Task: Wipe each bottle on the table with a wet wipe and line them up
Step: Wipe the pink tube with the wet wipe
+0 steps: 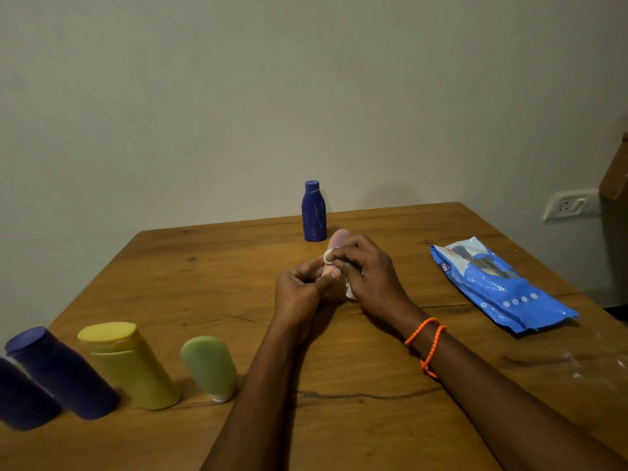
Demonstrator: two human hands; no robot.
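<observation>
My left hand grips the lower part of a small pink bottle at the table's middle. My right hand pinches a white wet wipe against that bottle, mostly hidden under the fingers. A dark blue bottle stands alone behind the hands. At the near left stands a row: two dark blue bottles, the leftmost cut by the frame edge, then a yellow bottle and a pale green tube on its cap.
A blue pack of wet wipes lies flat at the right on the wooden table. The wall runs right behind the table's far edge. A wall socket and a brown box corner sit at the far right.
</observation>
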